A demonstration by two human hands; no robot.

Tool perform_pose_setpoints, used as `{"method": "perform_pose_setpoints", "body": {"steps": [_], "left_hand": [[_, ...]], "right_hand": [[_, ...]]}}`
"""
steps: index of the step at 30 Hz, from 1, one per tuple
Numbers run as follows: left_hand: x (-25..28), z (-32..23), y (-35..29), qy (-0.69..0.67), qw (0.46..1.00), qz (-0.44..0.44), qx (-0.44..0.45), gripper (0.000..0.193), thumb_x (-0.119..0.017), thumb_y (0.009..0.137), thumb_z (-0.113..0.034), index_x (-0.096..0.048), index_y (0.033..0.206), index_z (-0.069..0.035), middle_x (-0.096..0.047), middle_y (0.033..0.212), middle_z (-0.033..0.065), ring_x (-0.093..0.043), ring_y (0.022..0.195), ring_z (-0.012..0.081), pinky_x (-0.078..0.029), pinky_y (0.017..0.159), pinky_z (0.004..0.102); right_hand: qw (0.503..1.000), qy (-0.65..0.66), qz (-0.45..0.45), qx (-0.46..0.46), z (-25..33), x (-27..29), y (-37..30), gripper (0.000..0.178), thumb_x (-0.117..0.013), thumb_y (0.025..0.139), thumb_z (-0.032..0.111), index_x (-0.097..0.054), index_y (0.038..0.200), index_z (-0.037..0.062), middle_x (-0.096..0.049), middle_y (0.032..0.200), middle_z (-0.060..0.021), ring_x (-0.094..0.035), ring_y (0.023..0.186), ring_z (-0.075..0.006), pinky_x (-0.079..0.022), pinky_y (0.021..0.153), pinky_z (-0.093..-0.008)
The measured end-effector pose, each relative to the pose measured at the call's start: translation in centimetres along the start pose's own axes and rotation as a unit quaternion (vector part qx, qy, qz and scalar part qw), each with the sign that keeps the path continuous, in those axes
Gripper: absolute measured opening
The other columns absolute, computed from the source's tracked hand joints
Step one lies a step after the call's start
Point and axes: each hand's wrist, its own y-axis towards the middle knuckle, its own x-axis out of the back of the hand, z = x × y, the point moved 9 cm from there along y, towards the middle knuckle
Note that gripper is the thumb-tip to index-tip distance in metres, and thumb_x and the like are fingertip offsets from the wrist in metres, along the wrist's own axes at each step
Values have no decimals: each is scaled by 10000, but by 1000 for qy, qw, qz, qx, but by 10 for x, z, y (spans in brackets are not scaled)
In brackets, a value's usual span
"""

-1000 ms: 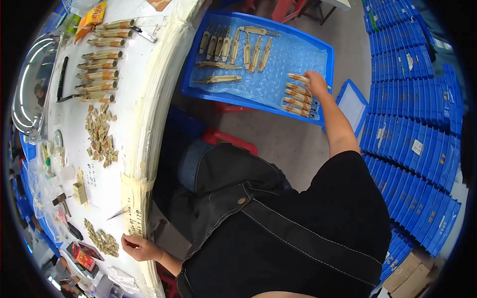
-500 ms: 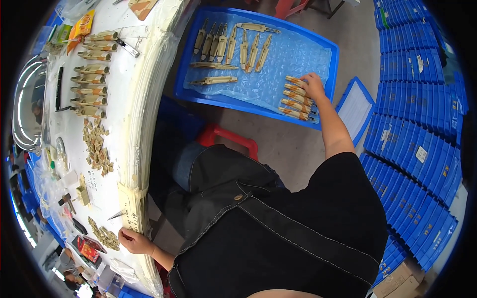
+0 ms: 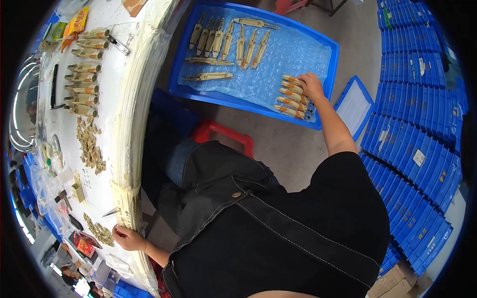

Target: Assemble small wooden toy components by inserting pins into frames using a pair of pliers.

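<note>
Grip, near side: left hand rests on the tabletop edge, fingers loosely curled, holding nothing that can be made out, beside a small heap of tan pieces. Grip, far side: right hand reaches into the blue tray, fingertips down on a row of tan parts with orange bands lying on bubble wrap; whether it has closed on one cannot be told. Judged light, rigid, slender; best pinched mid-length across the body, clear of the thinner ends
</note>
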Motion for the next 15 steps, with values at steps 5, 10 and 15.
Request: {"method": "perform_pose_setpoints", "body": {"steps": [5, 10, 15], "left_hand": [[0, 2, -1, -6, 1000, -1, 1, 225, -500, 881, -261, -637, 888, -83, -611, 723, 25, -540, 639, 176, -430, 605, 271], [-3, 3, 0, -2, 1000, -1, -4, 230, -499, 881, -265, -637, 884, -81, -618, 732, 26, -547, 646, 178, -431, 607, 272], [1, -2, 1, -3, 1000, -10, -12, 226, -498, 879, -260, -638, 885, -83, -624, 738, 30, -551, 649, 184, -433, 610, 274]], "right_hand": [[1000, 7, -8, 3, 0, 1, -4, 135, -578, 799, 113, -657, 908, 113, -578, 926, -40, -524, 909, -251, -447, 826, -349], [992, -2, -109, 64, 42, 19, -31, 150, -592, 786, 112, -618, 932, 97, -573, 922, -39, -537, 867, -250, -459, 773, -341], [988, 59, -56, 129, 83, -2, -73, 175, -610, 770, 119, -582, 942, 113, -559, 927, -37, -541, 828, -252, -461, 732, -330]]}}
